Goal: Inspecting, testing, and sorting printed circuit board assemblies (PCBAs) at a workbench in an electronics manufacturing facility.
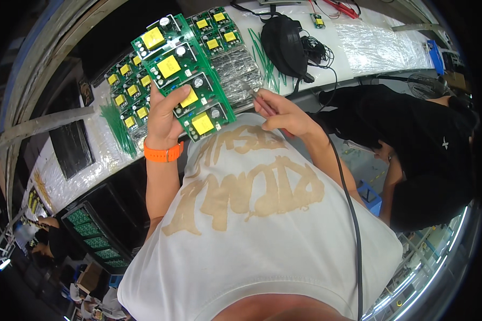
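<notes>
My left hand [168,109] grips a long green circuit board panel [211,85] by its left edge, thumb over the front. The panel carries a row of several yellow-wrapped transformers and round capacitors, and is tilted up above the table's front edge. To its right, my right hand [289,115] is closed round a slim tool [264,105] with a pointed metal tip and dark reddish handle; its exact kind is hard to make out. The tool's tip is up, apart from the panel. An orange band sits on my left wrist.
More circuit boards [124,100] lie left of and behind the panel. Green cable ties [117,128] lie at the left, others [262,53] at the right. A black pouch [285,45] and coiled cable [317,52] lie farther right. A person in black [434,144] is at my right.
</notes>
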A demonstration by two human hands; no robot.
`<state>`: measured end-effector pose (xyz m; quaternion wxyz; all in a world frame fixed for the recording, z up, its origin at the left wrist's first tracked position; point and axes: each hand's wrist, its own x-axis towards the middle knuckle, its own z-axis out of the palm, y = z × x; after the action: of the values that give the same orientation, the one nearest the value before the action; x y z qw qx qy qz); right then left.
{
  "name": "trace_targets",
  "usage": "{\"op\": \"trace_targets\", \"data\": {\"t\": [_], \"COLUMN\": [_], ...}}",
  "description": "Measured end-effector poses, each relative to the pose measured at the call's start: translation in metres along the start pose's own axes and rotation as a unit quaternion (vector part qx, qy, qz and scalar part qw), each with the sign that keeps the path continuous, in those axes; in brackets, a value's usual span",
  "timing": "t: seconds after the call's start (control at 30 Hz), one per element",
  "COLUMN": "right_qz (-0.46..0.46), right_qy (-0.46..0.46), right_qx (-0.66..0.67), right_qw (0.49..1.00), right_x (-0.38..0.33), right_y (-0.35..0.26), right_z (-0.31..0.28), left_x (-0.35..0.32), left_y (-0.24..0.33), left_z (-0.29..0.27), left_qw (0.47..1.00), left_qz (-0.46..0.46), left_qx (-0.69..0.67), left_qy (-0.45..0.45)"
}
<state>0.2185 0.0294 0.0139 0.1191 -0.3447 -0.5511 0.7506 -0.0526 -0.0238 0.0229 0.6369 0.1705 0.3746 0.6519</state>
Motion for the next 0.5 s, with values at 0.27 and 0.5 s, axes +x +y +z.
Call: {"op": "trace_targets", "data": {"t": [0.27,0.5], "right_qz": [0.000,0.036], "right_qy": [-0.028,-0.028], "right_qx": [-0.041,-0.001], "right_qw": [0.999,0.999], "right_x": [0.004,0.000], "right_y": [-0.002,-0.004], "right_z": [0.008,0.011], "left_x": [-0.003,-0.004], "left_y": [0.000,0.000], "left_z": [0.004,0.004], "left_qw": [1.000,0.999], "left_qz": [-0.013,-0.020], "left_qx": [-0.013,-0.022], "left_qy": [-0.020,-0.033]}}
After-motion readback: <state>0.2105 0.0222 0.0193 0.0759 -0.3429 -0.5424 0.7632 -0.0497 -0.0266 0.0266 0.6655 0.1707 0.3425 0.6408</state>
